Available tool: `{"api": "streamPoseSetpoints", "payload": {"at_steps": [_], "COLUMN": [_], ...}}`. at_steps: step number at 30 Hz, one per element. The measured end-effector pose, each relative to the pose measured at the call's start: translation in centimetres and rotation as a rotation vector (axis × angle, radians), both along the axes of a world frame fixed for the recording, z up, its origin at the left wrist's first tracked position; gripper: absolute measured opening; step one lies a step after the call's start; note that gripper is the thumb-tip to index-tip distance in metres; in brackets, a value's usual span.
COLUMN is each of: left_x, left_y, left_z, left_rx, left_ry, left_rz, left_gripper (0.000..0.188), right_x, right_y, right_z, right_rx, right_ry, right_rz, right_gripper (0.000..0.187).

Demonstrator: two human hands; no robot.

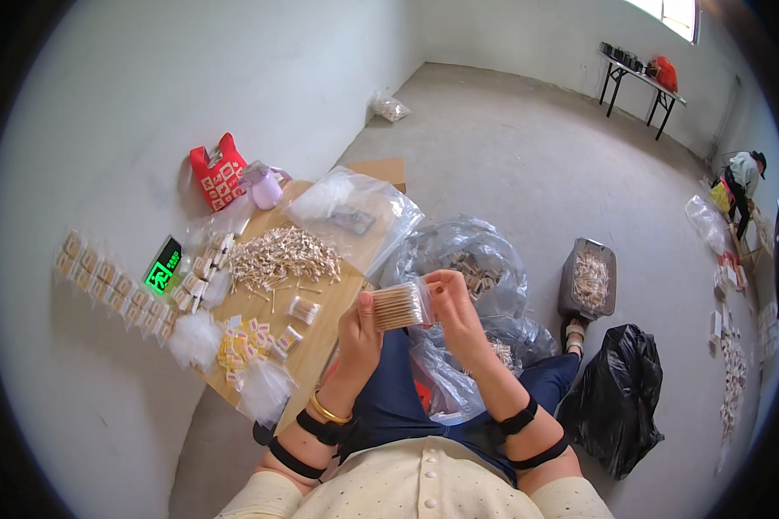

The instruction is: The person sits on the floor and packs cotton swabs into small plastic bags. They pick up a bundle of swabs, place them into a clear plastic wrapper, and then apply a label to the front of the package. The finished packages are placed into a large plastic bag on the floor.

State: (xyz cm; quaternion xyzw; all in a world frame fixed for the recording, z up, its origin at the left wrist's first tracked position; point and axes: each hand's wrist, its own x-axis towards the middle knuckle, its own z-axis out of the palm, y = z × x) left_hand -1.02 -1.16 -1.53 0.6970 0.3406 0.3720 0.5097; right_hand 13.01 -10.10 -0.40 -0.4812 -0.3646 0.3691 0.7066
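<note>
My left hand grips one pack of thin wooden sticks above my lap; my right hand, fingers bent, pinches its clear plastic end. Farther, the smooth surface carries one loose swab heap, then one rounded purple cup.

Tan-stemmed cotton swabs, aligned in clear bag

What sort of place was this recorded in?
Probably a makeshift hand-packing workroom: loose cotton swabs lie heaped on a wooden table, more lie in a grey bin on the floor, and the left hand grips a clear bag of swabs.
</note>
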Motion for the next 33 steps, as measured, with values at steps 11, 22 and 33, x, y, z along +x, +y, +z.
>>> {"api": "streamPoseSetpoints", "payload": {"at_steps": [11, 22, 33], "left_x": [1.1, 2.6, 3.2], "left_y": [0.0, -0.4, -1.8], "left_z": [1.8, 3.5, 4.4], "left_rx": [0.333, 0.333, 0.519], "left_ry": [0.017, -0.102, -0.145], "left_rz": [-0.027, 0.025, 0.087], "left_gripper": [0.052, 0.03, 0.018], "right_x": [-0.4, -0.8, -1.0], "right_y": [1.1, -0.3, -1.1], "right_z": [0.5, 2.5, 1.7], "right_rx": [0.021, 0.081, 0.153], "right_ry": [-0.373, -0.418, -0.195], "right_rz": [-0.379, -0.446, -0.355], "right_gripper": [0.023, 0.021, 0.036]}}
